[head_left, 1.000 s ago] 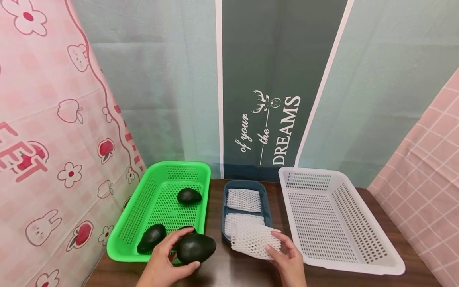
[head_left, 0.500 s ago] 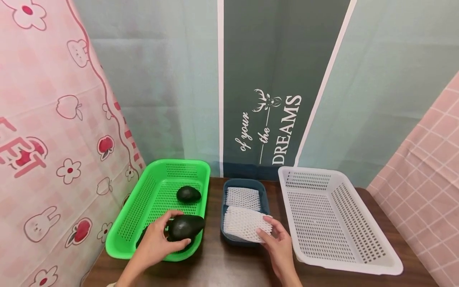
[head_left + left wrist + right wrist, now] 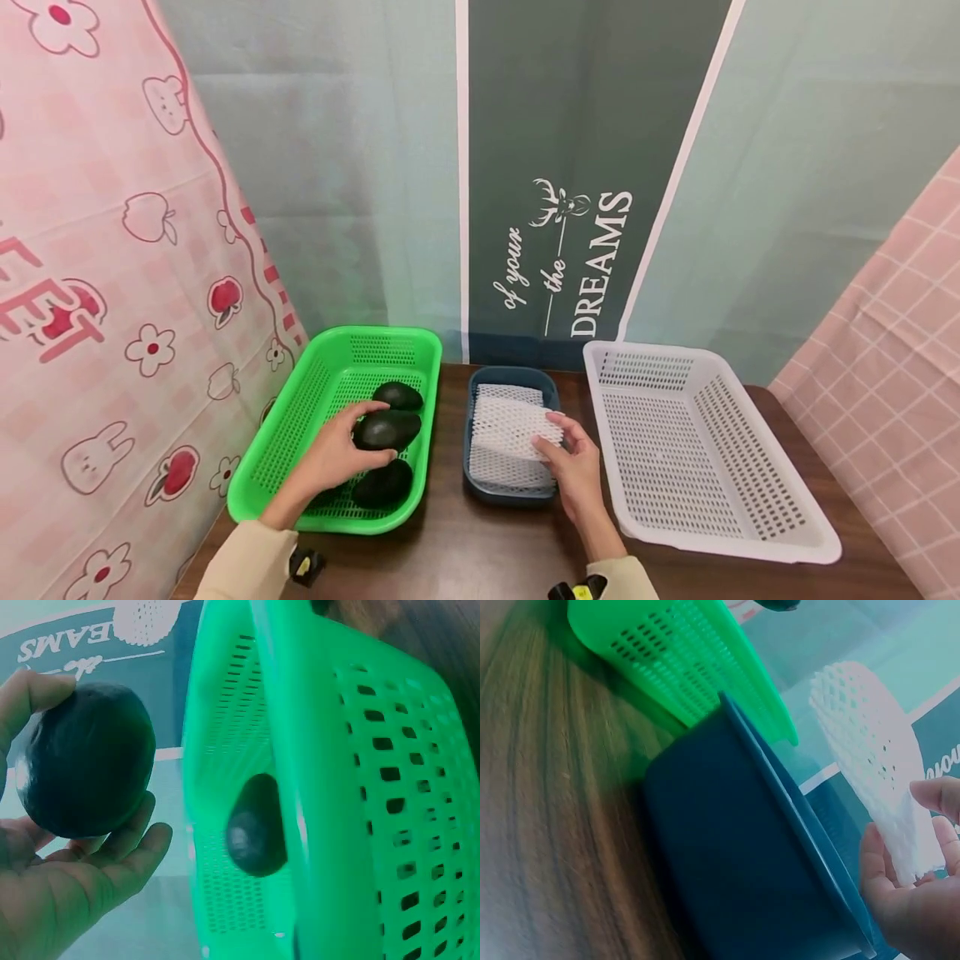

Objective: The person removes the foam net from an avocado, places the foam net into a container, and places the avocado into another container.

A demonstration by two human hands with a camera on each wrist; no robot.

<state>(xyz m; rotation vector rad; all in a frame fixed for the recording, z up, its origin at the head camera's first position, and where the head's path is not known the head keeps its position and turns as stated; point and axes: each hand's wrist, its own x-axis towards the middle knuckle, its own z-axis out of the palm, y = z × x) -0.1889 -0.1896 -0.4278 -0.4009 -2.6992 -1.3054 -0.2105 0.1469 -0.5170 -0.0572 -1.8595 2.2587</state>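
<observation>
My left hand grips a dark avocado between thumb and fingers, above the green basket. In the left wrist view this avocado is held up beside the basket rim. Other avocados lie below it: one behind, one in front, and another mostly hidden under my left wrist. My right hand pinches the right end of a white foam net sleeve. That sleeve hangs over the dark blue container; in the right wrist view the foam net is above its rim.
More foam nets lie inside the blue container, between the two baskets. A white perforated basket stands on the right of the brown wooden table. Printed cloths hang behind and at both sides, close to the baskets.
My left hand has carried the avocado back and left, further over the green basket. My right hand has moved the foam net forward over the blue container. Both sleeves now show.
</observation>
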